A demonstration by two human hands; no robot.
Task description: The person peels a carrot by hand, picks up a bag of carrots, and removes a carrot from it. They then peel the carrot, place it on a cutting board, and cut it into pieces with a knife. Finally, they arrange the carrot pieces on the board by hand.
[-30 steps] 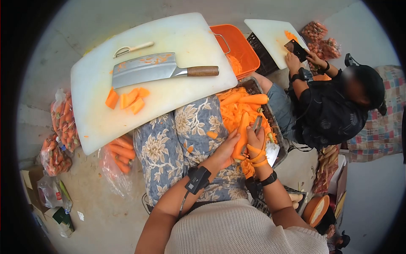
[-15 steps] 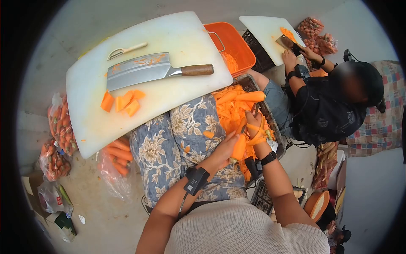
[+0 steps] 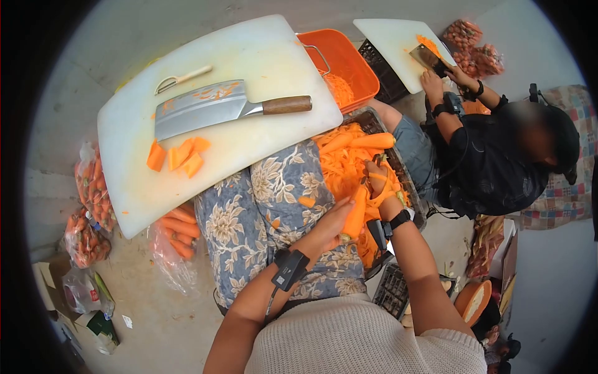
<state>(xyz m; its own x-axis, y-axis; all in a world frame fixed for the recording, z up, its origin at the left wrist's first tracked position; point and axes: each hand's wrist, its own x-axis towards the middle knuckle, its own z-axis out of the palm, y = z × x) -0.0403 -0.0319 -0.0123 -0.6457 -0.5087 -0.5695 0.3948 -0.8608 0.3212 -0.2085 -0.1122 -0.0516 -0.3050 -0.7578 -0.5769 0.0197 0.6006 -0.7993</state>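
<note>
Nearest the camera, a carrot (image 3: 356,212) is held at its lower end in the closed grip of the left hand (image 3: 333,221), over the lap and at the near edge of a dark crate (image 3: 411,187). The right hand (image 3: 379,181) is closed at the carrot's upper end on what appears to be a peeler (image 3: 378,161), largely hidden by the fingers. Loose peel strips (image 3: 385,192) are draped over that hand. The carrot looks bright and smooth along most of its length, so its peeling is judged well advanced, though its far side cannot be seen.

The crate is heaped with peelings, and at least 2 peeled carrots (image 3: 372,141) lie on top. Beyond the knees, a white cutting board (image 3: 249,56) carries a cleaver (image 3: 199,111), a small heap of carrot chunks (image 3: 177,154) and a 2nd, pale-handled peeler (image 3: 180,78). Only a little cutting is therefore judged done.

Under the board's near edge and further left on the floor, bags of carrots (image 3: 177,230) lie unopened or part full, so much is left. Furthest off, an orange basket (image 3: 349,59) holds shreds, and another person's hand (image 3: 433,81) is pressed to a 2nd board (image 3: 389,43).
</note>
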